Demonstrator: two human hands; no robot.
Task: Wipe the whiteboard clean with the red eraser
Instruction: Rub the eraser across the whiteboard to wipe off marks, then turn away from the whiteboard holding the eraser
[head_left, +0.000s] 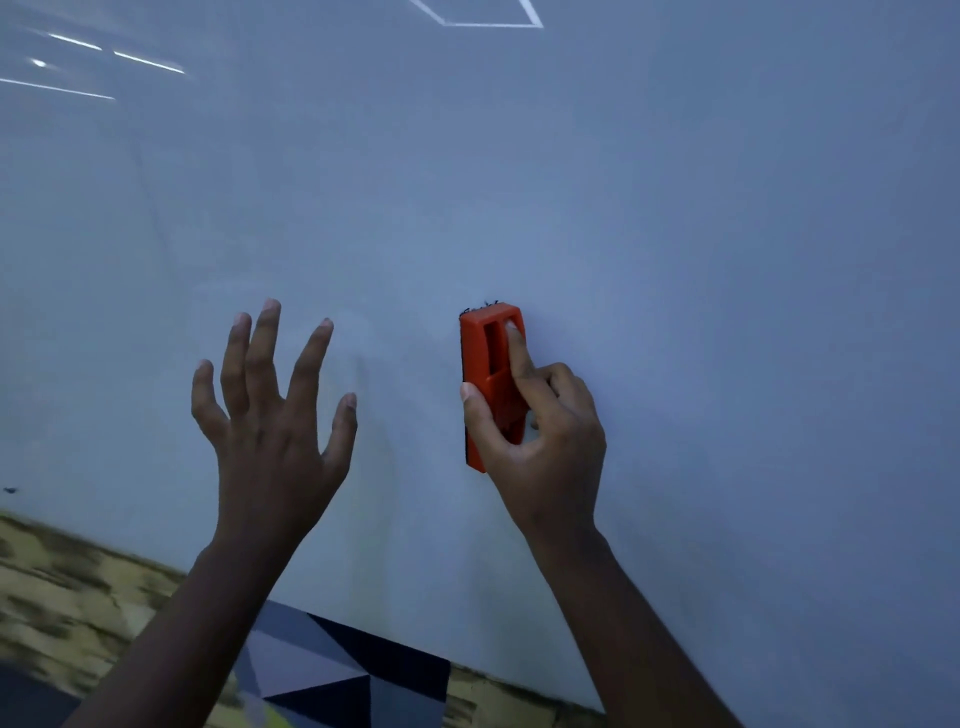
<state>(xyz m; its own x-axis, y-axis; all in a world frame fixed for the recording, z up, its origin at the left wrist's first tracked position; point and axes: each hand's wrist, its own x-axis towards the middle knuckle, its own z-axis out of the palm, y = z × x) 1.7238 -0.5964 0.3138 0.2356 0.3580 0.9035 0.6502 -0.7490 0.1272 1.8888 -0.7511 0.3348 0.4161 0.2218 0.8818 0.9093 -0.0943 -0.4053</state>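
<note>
The whiteboard (571, 182) fills nearly the whole view and looks blank, apart from light reflections at the top. The red eraser (485, 364) stands upright against the board at centre. My right hand (540, 431) grips it, thumb on its left side and index finger laid along its top recess. A trace of dark marker shows just above the eraser's upper edge. My left hand (270, 415) is to the eraser's left with fingers spread and straight, held over the board; whether it touches the surface is unclear.
Below the board's lower edge runs a mottled yellow-brown surface (62, 587). A cloth with grey, black and white triangles (337, 675) lies at the bottom centre. A small dark speck (10, 489) sits on the board's far left.
</note>
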